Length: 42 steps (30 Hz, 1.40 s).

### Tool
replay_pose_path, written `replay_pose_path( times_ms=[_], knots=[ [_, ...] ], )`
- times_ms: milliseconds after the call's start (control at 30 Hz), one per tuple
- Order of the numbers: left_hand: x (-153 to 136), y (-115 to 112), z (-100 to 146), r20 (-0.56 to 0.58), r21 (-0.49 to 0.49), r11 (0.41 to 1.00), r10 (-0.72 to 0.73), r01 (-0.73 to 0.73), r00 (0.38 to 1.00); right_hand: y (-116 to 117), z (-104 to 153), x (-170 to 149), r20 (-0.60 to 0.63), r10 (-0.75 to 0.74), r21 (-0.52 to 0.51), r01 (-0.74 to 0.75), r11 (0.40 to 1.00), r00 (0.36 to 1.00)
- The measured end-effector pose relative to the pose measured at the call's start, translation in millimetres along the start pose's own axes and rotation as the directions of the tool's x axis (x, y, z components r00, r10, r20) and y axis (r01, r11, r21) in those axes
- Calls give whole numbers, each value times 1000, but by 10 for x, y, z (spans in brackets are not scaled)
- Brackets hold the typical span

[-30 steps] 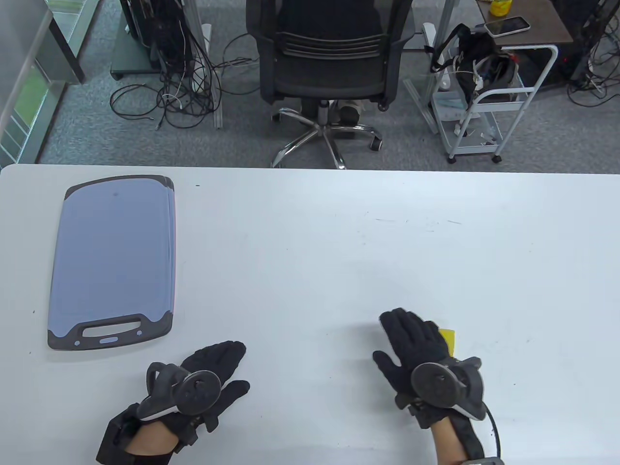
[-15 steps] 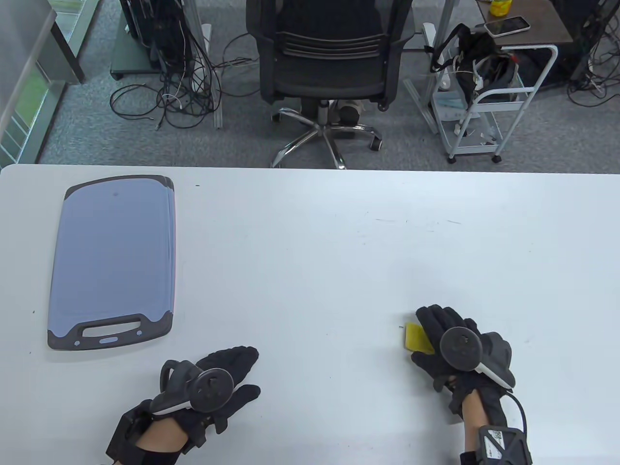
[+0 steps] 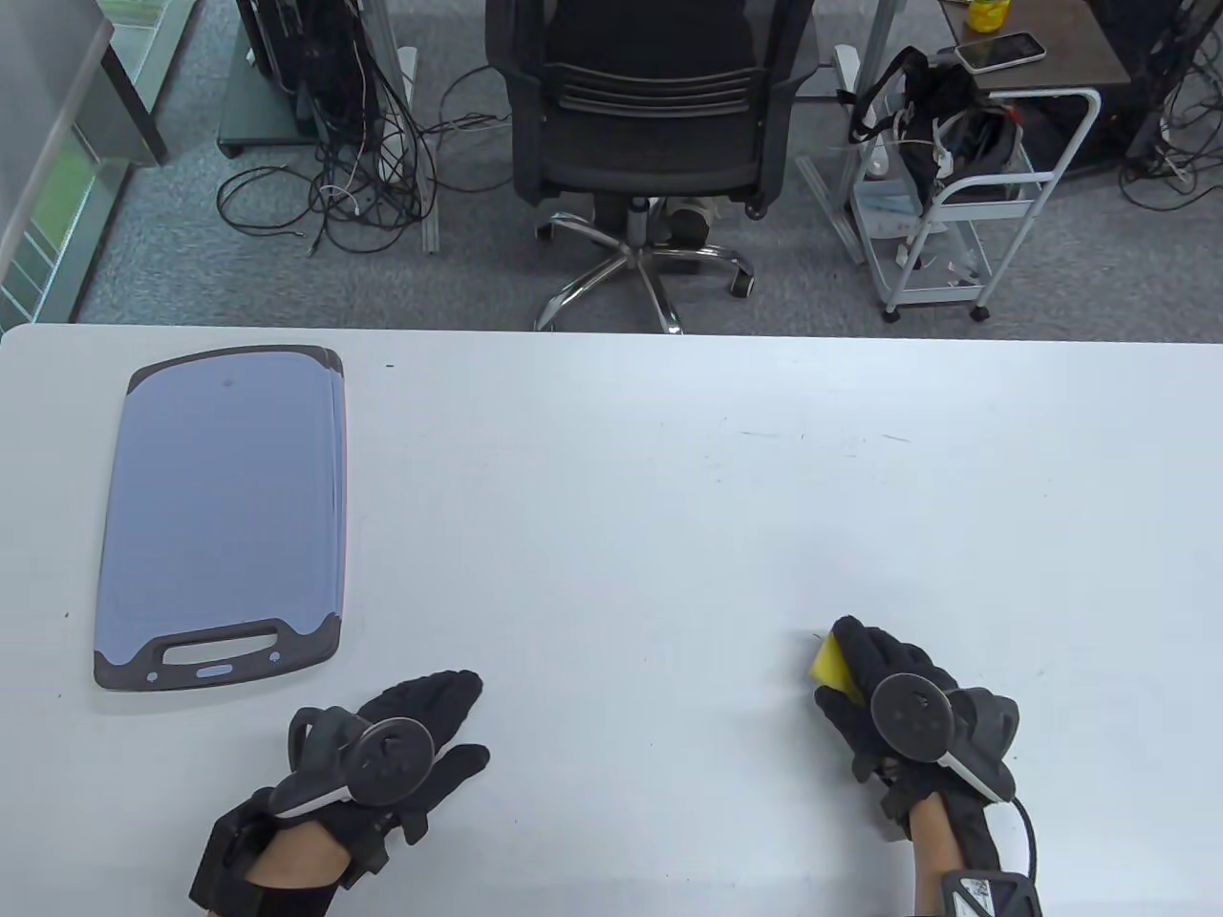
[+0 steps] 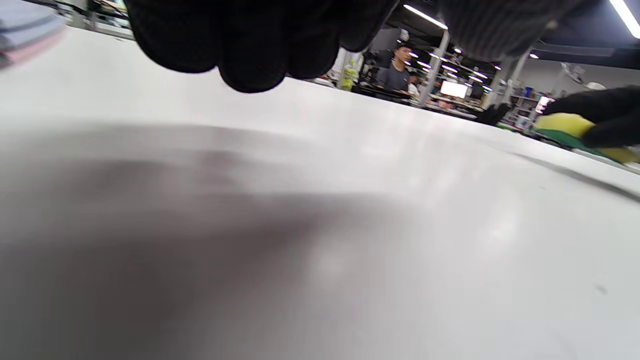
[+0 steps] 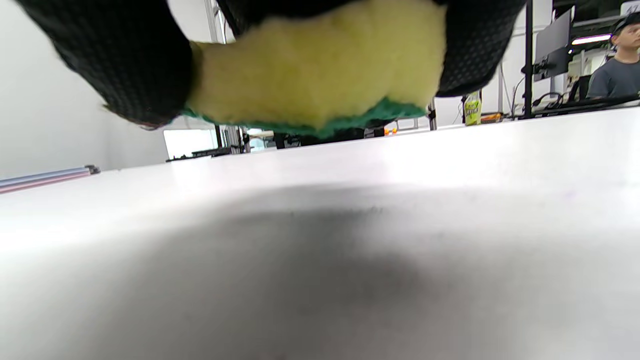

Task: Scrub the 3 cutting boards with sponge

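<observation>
While curled round the sponge (image 3: 830,665) — right-hand fingers (image 3: 865,659), left hand (image 3: 420,731) flat.

The cutting boards (image 3: 225,516) lie stacked on the table (image 3: 669,497) at its far left; the left hand (image 3: 401,740) sits near them at the near edge; well to its right, the right hand (image 3: 884,688) holds the sponge (image 3: 829,664) just above the tabletop.

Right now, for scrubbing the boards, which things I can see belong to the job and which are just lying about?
For the job:
- boards, stacked at the table's left
- sponge, gripped by the right hand
- left hand, resting open on the table

Lying about:
- chair
- cart
- phone
- cables
</observation>
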<state>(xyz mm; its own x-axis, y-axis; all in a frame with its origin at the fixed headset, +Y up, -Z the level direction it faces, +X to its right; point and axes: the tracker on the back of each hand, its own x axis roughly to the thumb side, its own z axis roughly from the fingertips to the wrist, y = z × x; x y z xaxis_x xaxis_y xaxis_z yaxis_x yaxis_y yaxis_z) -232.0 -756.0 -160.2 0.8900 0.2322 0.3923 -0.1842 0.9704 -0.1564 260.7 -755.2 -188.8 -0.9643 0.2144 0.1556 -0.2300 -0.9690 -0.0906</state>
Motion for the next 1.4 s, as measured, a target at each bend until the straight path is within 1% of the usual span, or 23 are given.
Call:
replay_pose_path(
  times_ms=[67, 133, 267, 333, 400, 533, 633, 667, 700, 767, 933, 1033, 1067, 1133, 1200, 1233, 1267, 1300, 1333, 1367, 1400],
  knots=[
    [-129, 63, 36, -52, 44, 999, -6, 9, 999, -61, 50, -19, -9, -30, -28, 29, 999, 1000],
    [-318, 136, 93, -140, 87, 996, -10, 22, 990, -114, 90, -46, -14, -79, -64, 78, 995, 997],
    [-706, 211, 188, -308, 105, 992, -31, 66, 951, -145, 107, -72, -25, -89, -81, 87, 993, 996],
    [-878, 201, 224, -395, 112, 992, -7, 56, 918, -143, 100, -81, -26, -93, -76, 91, 993, 995],
    [-1000, 143, 227, -459, 88, 995, 6, 39, 888, -137, 90, -87, -23, -93, -70, 92, 993, 995],
    [-1130, 54, 201, -570, -16, 988, -136, 154, 810, -126, 80, -106, -24, -90, -61, 89, 994, 996],
    [-1199, 6, 203, -621, -60, 973, -210, 221, 755, -143, 88, -113, -21, -105, -71, 104, 992, 994],
    [-1228, 7, 195, -628, -85, 975, -213, 205, 749, -148, 90, -111, -19, -105, -72, 104, 992, 994],
    [-1236, 1, 210, -649, -90, 977, -206, 195, 732, -156, 91, -105, -16, -104, -75, 102, 992, 994],
    [-1267, 15, 208, -666, -72, 977, -197, 200, 719, -171, 91, -89, -6, -98, -80, 97, 992, 995],
    [-1305, 18, 220, -652, -34, 985, -150, 169, 743, -174, 94, -68, 4, -96, -85, 96, 992, 995],
    [-1289, 11, 223, -642, -39, 984, -156, 171, 751, -165, 101, -69, 6, -94, -89, 94, 992, 996],
    [-1258, 12, 213, -616, -30, 985, -154, 173, 773, -164, 106, -65, 7, -96, -91, 97, 991, 995],
    [-1152, 34, 179, -584, 24, 975, -165, 220, 795, -168, 106, -53, 10, -92, -94, 93, 991, 996],
    [-974, 96, 152, -548, 213, 928, -146, 306, 824, -179, 106, -42, 14, -81, -101, 82, 991, 997],
    [-893, 122, 149, -517, 287, 907, -123, 308, 847, -181, 108, -40, 15, -82, -103, 83, 991, 997],
    [-804, 148, 180, -490, 372, 873, -105, 316, 866, -178, 109, -40, 16, -83, -104, 84, 991, 996],
    [-708, 173, 206, -451, 475, 820, -84, 319, 888, -173, 108, -38, 17, -84, -102, 85, 991, 996],
    [-663, 226, 230, -466, 534, 781, -47, 323, 884, -171, 106, -36, 18, -82, -99, 83, 992, 996],
    [-645, 299, 273, -437, 599, 762, 53, 246, 898, -169, 101, -35, 21, -75, -94, 76, 993, 997],
    [-653, 341, 316, -384, 674, 725, 176, 144, 906, -171, 99, -37, 23, -67, -92, 69, 993, 997]
  ],
)
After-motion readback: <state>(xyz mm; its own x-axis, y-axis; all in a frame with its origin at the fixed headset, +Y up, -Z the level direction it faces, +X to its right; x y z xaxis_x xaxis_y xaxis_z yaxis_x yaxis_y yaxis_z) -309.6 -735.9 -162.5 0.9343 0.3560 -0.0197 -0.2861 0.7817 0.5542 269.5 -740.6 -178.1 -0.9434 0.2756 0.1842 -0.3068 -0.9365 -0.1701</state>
